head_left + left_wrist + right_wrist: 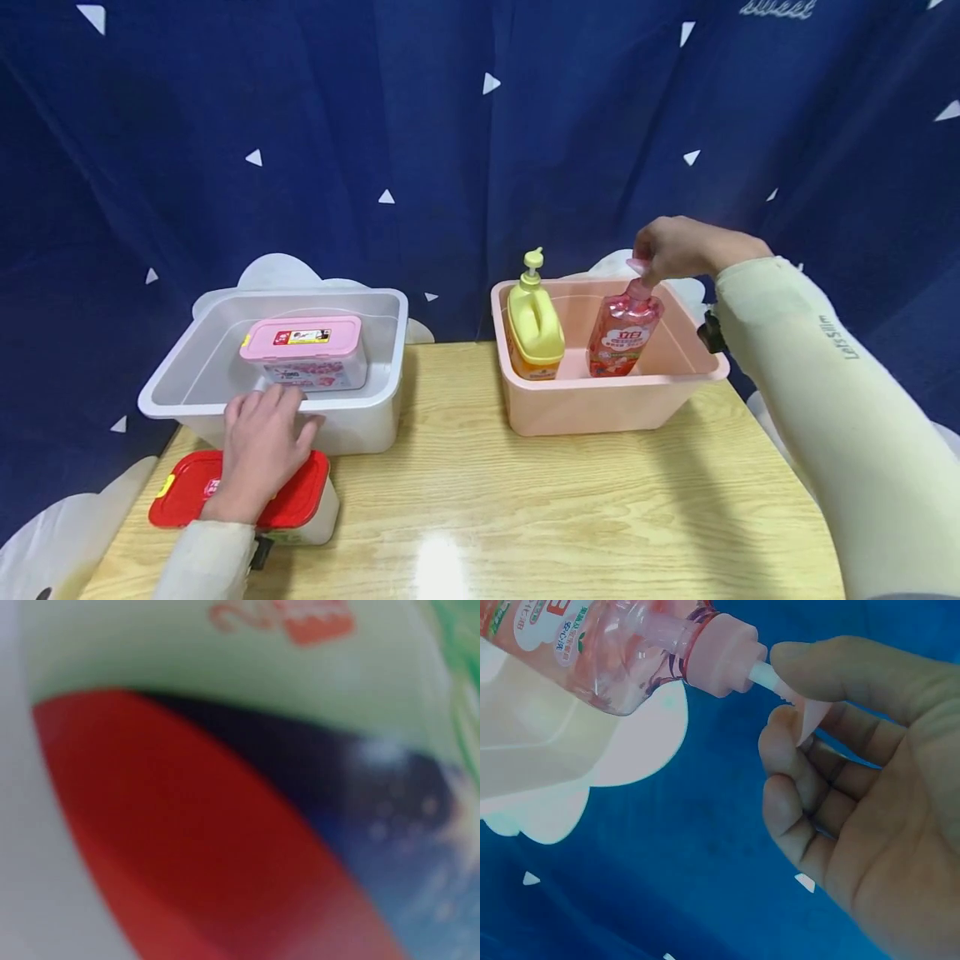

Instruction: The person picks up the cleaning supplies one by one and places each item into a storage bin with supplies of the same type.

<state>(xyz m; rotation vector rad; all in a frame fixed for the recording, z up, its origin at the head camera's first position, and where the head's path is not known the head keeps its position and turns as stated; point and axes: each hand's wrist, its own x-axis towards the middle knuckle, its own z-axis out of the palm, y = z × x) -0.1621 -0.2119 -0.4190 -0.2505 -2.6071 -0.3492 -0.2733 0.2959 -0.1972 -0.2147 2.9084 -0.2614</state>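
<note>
With thumb and fingers, my right hand (678,243) pinches the pump head (810,716) of a clear pink-red pump bottle (624,333). The bottle leans slightly inside the pink bin (600,408), its neck and pump above the far rim in the head view. My left hand (262,442) lies over the red-lidded box (303,492), its fingertips at the near rim of the white bin (337,421) and its thumb spread aside. A close, blurred view of printed packaging (225,825) fills the left wrist view.
Beside the held bottle, a yellow pump bottle (536,329) stands in the pink bin. A pink-lidded box (307,354) sits inside the white bin. Both bins stand on a wooden table (450,483), with a dark blue curtain (450,150) behind.
</note>
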